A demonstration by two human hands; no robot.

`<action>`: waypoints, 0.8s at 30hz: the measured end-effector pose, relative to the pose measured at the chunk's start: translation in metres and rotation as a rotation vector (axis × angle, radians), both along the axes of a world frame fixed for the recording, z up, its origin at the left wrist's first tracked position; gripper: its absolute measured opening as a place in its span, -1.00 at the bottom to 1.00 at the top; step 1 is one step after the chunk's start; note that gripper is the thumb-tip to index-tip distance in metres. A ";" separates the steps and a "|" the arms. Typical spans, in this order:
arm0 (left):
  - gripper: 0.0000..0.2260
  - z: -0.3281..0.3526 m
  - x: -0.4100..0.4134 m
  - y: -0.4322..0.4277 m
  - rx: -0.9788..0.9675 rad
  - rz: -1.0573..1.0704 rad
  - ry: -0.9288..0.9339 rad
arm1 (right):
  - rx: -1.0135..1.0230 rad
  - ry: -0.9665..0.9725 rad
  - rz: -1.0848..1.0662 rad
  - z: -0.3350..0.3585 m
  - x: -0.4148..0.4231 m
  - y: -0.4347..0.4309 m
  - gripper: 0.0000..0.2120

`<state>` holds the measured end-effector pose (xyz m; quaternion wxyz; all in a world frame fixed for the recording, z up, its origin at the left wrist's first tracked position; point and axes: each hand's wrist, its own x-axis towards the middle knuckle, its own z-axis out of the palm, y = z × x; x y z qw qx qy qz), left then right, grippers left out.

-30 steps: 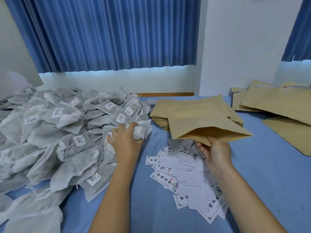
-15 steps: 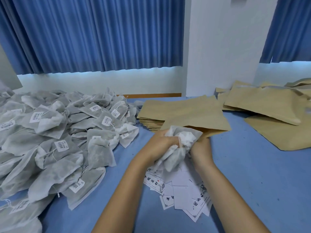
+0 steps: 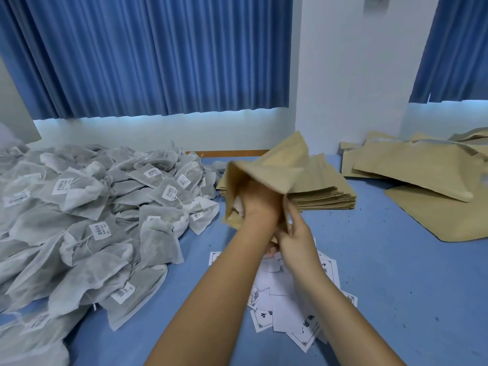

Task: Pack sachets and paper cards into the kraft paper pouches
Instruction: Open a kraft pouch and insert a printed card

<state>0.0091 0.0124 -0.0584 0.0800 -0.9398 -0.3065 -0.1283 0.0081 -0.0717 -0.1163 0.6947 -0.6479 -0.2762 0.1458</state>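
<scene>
Left hand (image 3: pixel 260 207) with sachet (image 3: pixel 238 208) now inside tilted pouch (image 3: pixel 277 167)

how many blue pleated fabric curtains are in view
2: one wide blue pleated curtain at back left, one narrower curtain at top right, cut off by the frame.

Pleated curtains (image 3: pixel 158 56) are deep blue; the wall (image 3: pixel 343 75) white; the table cover (image 3: pixel 396 260) paler blue, flecked dark; sachets (image 3: pixel 79 233) grey-white with white barcode labels; the raised pouch (image 3: pixel 274 165) and pouch stack (image 3: pixel 324 191) kraft tan; cards (image 3: pixel 287 313) white, black-printed, thin-bordered.
</scene>
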 end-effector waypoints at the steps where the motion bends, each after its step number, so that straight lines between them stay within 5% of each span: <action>1: -0.89 -0.003 -0.002 0.005 -0.017 0.020 0.116 | -0.001 0.026 0.051 -0.001 -0.001 0.000 -0.34; 4: -0.83 -0.013 -0.007 0.009 -0.208 -0.054 0.240 | 0.014 0.147 0.096 -0.005 0.000 -0.002 -0.37; 10: -0.45 -0.018 -0.017 -0.010 -0.290 -0.319 0.039 | 0.098 0.378 0.000 -0.001 0.014 -0.008 -0.74; 13: -0.60 -0.013 -0.018 -0.006 -0.345 -0.234 0.150 | 0.149 0.383 0.084 -0.001 0.011 -0.008 -0.71; 19: -0.68 0.004 -0.023 0.030 -0.580 0.004 -0.080 | 0.146 0.378 0.244 -0.001 0.001 -0.003 -0.77; 24: -0.76 0.010 -0.047 -0.010 -0.296 -0.422 -0.209 | 0.176 0.464 0.136 -0.001 0.006 -0.003 -0.73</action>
